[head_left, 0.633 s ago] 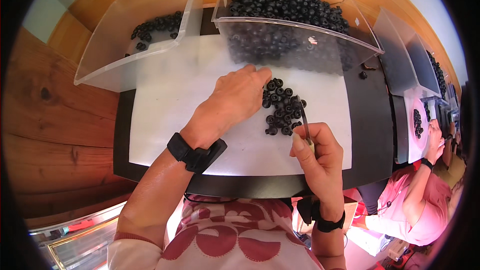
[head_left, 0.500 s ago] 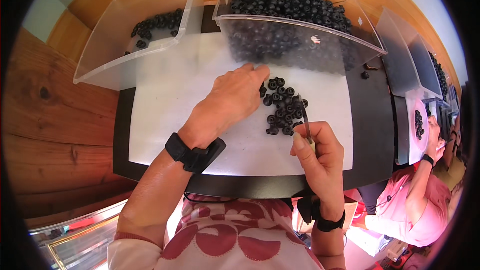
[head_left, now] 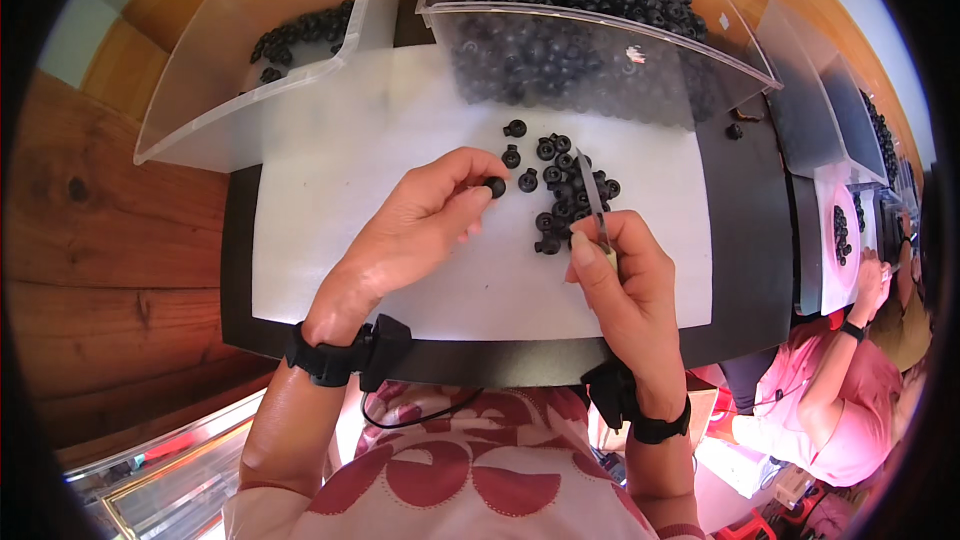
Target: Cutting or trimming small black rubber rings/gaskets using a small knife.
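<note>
My left hand (head_left: 420,225) pinches one small black round part (head_left: 495,186) between thumb and fingertips, just left of a loose pile of several black round parts (head_left: 562,190) on a white sheet (head_left: 380,180). My right hand (head_left: 620,285) grips a thin metal blade tool (head_left: 594,202), its tip pointing up into the pile. Both wrists wear black bands.
A clear bin (head_left: 620,35) heaped with the same black parts stands at the back right, a clear bin (head_left: 240,90) with few parts at the back left. A black mat (head_left: 750,240) lies under the sheet. Another person in pink (head_left: 850,380) works at the right.
My left hand has drawn back from the pile toward me, now pinching a single black part. The right hand with the blade stays almost where it was.
</note>
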Demonstrator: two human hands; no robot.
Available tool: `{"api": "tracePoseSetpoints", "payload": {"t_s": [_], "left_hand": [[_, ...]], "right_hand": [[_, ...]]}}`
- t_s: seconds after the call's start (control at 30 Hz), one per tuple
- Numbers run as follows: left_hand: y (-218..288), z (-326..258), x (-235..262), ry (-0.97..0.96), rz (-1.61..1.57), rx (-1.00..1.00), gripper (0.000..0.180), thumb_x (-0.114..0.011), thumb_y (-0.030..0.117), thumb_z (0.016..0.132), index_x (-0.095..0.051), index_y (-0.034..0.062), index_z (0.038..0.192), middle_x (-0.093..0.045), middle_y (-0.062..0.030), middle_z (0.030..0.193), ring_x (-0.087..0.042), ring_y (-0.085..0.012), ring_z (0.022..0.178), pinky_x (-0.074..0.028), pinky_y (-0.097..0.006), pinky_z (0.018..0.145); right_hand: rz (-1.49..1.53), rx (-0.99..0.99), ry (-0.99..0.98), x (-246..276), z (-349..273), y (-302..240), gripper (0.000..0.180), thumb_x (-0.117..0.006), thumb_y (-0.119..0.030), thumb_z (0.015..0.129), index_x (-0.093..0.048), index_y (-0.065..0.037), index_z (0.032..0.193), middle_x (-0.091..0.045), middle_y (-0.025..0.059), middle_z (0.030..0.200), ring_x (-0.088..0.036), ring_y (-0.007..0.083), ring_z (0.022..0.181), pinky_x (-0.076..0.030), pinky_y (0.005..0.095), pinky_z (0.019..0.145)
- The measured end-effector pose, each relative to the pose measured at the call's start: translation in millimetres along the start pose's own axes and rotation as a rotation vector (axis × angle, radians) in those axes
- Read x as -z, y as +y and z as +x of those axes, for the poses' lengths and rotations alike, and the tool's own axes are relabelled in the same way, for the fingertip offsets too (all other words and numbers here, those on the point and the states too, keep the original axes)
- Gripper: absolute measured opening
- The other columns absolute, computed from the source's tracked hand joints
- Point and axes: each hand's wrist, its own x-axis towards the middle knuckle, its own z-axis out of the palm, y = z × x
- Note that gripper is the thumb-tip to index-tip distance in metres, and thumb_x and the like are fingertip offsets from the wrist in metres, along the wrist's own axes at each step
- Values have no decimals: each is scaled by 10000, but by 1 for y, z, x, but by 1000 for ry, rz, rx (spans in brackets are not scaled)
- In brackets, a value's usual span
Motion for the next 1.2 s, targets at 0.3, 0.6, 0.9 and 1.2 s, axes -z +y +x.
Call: {"api": "tracePoseSetpoints", "payload": {"t_s": [0.3, 0.6, 0.9, 1.2], "left_hand": [[-7, -30, -6, -106, -653, 10, 256, -572, 211, 1050, -590, 9, 1206, -648, -53, 954, -594, -118, 730, -496, -255, 670], [-14, -35, -13, -94, -791, -14, 269, -636, 209, 1020, -584, 2, 1183, -653, -57, 936, -598, -124, 772, -487, -263, 653], [-26, -40, -6, -131, -932, 87, 313, -665, 219, 991, -592, -3, 1199, -641, -49, 853, -565, -120, 680, -434, -259, 568], [-47, -39, -6, -85, -1009, 73, 380, -658, 226, 981, -557, -65, 1204, -633, -73, 857, -545, -97, 617, -402, -249, 523]], "right_hand": [[13, 218, -90, -36, 20, 1, 200, -661, -185, 997, -567, -11, 1025, -556, 29, 825, -497, 99, 772, -438, 255, 688], [95, 146, -115, -45, 16, -2, 205, -668, -177, 998, -568, 0, 978, -607, 38, 831, -574, 95, 782, -475, 262, 698], [-55, 171, -127, -42, 4, 0, 244, -610, -231, 1035, -532, 0, 1060, -594, 74, 793, -588, 119, 731, -474, 279, 655], [-345, 289, -174, -41, -11, 5, 182, -670, -104, 962, -524, -32, 1044, -668, 128, 844, -641, 302, 623, -490, 368, 571]]}}
